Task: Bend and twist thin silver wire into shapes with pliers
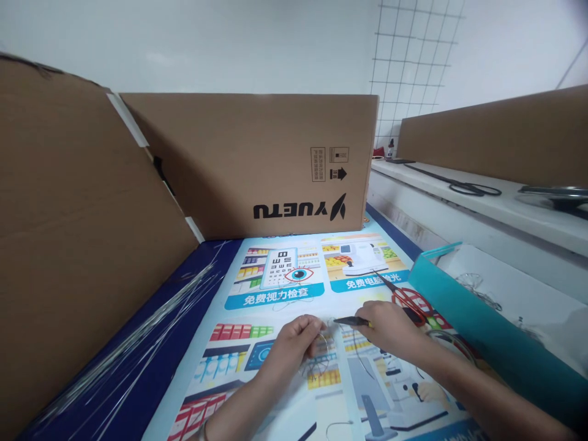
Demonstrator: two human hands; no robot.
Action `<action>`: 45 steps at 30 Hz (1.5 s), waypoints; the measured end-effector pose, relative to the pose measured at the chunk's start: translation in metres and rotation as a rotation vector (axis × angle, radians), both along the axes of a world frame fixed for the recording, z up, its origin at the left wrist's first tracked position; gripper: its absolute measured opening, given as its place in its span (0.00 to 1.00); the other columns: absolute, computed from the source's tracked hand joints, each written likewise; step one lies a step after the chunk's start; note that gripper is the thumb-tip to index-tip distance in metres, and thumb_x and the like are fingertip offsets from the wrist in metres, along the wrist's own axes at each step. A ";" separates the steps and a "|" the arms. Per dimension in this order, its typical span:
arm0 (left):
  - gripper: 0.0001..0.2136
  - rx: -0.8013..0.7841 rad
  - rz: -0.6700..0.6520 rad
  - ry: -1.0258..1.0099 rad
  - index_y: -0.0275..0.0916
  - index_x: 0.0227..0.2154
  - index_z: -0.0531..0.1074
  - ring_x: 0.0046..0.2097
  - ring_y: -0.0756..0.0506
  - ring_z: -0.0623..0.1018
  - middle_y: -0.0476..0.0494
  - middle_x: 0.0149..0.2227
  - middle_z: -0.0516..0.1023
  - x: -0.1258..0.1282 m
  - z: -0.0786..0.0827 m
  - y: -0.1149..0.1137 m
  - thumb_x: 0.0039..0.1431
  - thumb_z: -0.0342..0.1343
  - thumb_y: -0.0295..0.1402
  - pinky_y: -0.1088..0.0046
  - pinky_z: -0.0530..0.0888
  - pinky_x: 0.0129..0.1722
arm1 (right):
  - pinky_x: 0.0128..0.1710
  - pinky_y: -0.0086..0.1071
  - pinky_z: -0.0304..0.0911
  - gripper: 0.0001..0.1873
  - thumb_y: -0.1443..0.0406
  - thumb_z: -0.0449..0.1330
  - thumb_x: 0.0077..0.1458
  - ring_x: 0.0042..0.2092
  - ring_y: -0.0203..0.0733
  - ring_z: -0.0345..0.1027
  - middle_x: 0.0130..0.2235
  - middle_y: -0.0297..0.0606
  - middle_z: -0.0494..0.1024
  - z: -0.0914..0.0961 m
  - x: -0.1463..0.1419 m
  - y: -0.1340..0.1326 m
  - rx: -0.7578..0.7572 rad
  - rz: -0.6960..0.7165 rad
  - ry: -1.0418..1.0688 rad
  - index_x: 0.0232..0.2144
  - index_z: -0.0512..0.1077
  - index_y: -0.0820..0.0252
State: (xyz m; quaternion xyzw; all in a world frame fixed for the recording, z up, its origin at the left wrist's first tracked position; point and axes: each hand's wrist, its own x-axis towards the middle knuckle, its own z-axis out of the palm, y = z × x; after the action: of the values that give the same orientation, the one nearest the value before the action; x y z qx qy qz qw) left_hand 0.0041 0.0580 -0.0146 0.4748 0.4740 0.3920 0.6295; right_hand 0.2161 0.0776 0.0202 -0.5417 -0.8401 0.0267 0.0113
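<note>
My left hand (299, 337) is closed in a pinch on a thin, bent wire (327, 343), which curls down below the fingers. My right hand (383, 321) grips needle-nose pliers (351, 320); their dark jaws point left, close to the fingertips of the left hand. Whether the jaw tips touch the wire is too fine to make out. A curved wire (364, 355) hangs or lies beneath the pliers. Just beyond the right hand lie scissors with red handles (410, 299), partly covered by it.
A teal box (487, 331) with wire pieces inside stands at the right. Long straight wires (151, 337) lie along the left. Cardboard panels (220, 159) wall the back and left. A white ledge (514, 211) at the right bears black-handled scissors (473, 188). A printed poster (271, 300) covers the table.
</note>
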 end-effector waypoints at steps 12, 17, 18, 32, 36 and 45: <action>0.16 -0.067 0.075 -0.087 0.37 0.31 0.71 0.19 0.54 0.60 0.53 0.15 0.64 0.005 0.001 -0.006 0.53 0.52 0.47 0.78 0.55 0.21 | 0.33 0.26 0.53 0.12 0.63 0.49 0.57 0.35 0.37 0.65 0.31 0.35 0.72 -0.006 -0.014 -0.006 0.035 0.012 0.161 0.30 0.72 0.57; 0.18 -0.073 0.059 -0.116 0.37 0.30 0.71 0.20 0.53 0.60 0.52 0.15 0.63 0.008 0.006 -0.009 0.54 0.50 0.49 0.78 0.55 0.21 | 0.36 0.28 0.53 0.09 0.65 0.51 0.55 0.38 0.38 0.64 0.31 0.35 0.71 -0.009 -0.019 -0.007 0.095 0.002 0.203 0.32 0.72 0.56; 0.18 -0.077 0.054 -0.127 0.37 0.29 0.71 0.20 0.53 0.60 0.52 0.16 0.64 0.008 0.006 -0.009 0.53 0.51 0.48 0.77 0.56 0.21 | 0.37 0.28 0.53 0.09 0.66 0.51 0.55 0.38 0.39 0.63 0.31 0.35 0.71 -0.010 -0.019 -0.007 0.114 0.001 0.208 0.33 0.72 0.55; 0.13 -0.112 0.015 -0.223 0.39 0.32 0.66 0.19 0.55 0.64 0.51 0.21 0.68 0.006 0.000 -0.007 0.54 0.52 0.44 0.79 0.57 0.21 | 0.38 0.31 0.51 0.09 0.68 0.53 0.52 0.38 0.39 0.61 0.31 0.35 0.71 -0.015 -0.015 -0.004 0.208 -0.004 0.201 0.33 0.72 0.55; 0.11 -0.060 0.008 -0.208 0.38 0.27 0.65 0.24 0.53 0.68 0.49 0.25 0.71 0.005 -0.001 -0.006 0.54 0.53 0.41 0.77 0.61 0.25 | 0.38 0.31 0.51 0.09 0.68 0.53 0.52 0.37 0.39 0.61 0.31 0.34 0.70 -0.016 -0.013 -0.004 0.207 0.001 0.215 0.33 0.72 0.55; 0.07 0.080 0.140 -0.041 0.37 0.20 0.68 0.27 0.51 0.63 0.52 0.22 0.65 0.007 0.018 -0.009 0.48 0.58 0.33 0.76 0.60 0.28 | 0.37 0.31 0.51 0.09 0.69 0.53 0.51 0.37 0.39 0.61 0.31 0.35 0.71 -0.016 -0.014 -0.006 0.201 0.006 0.221 0.33 0.72 0.55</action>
State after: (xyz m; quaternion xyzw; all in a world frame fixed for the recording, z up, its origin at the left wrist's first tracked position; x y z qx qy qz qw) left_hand 0.0116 0.0494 0.0037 0.4572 0.4769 0.4635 0.5905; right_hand 0.2020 0.0715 0.0041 -0.5291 -0.8338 0.0020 0.1578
